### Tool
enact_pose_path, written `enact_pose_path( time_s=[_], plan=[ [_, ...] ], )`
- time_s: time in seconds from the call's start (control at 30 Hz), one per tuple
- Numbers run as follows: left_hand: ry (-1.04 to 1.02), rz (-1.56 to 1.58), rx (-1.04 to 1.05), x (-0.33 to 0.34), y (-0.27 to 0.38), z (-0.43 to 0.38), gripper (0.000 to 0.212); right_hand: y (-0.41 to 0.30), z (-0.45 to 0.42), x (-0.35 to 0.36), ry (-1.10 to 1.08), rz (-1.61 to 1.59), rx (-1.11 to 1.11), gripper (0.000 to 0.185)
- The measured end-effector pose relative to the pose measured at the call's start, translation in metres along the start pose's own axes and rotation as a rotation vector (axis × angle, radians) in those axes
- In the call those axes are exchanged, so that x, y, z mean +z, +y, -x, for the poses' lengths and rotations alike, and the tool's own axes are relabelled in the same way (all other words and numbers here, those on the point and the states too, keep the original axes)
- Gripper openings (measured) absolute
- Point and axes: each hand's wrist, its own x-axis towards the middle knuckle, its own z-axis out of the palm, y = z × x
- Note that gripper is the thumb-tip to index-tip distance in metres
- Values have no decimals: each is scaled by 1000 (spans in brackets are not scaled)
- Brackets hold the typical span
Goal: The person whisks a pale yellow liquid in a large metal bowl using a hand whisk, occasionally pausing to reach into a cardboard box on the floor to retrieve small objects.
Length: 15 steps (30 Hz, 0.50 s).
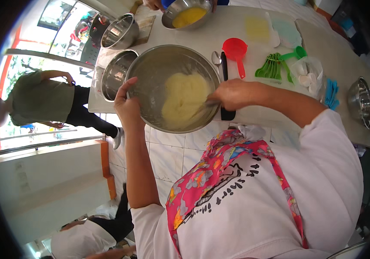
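Observation:
A large stainless steel mixing bowl (147, 76) is tilted towards me at the table's near edge. Inside it lies a pale yellow, creamy mixture (185, 92). My left hand (128, 105) grips the bowl's left rim, thumb and fingers around the edge. At the right rim, my right hand (237, 94) is closed around a utensil that looks like a wire whisk (199, 111); motion blurs it, and its head reaches into the mixture. Under my right forearm and hand passes a black spatula (227, 115), with a metal spoon (216, 59) beside its handle.
Two steel bowls (118, 76) (120, 32) stand left. Across the table (204, 35), a person's hands hold a bowl of yellow liquid (190, 17). Right are a red strainer (234, 48), green measuring spoons (269, 69), blue ones (331, 94) and more bowls (360, 103). People stand left.

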Motion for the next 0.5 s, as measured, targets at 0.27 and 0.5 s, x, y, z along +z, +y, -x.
enact_pose_path(
  time_s=[0.27, 0.5],
  plan=[
    [69, -32, 4, -2, 11, -5, 53, 1, -3, -7, 144, -26, -126, 47],
    [-47, -160, -48, -1, 27, -16, 58, 20, -11, -31, 239, 85, 0, 35]
  ],
)
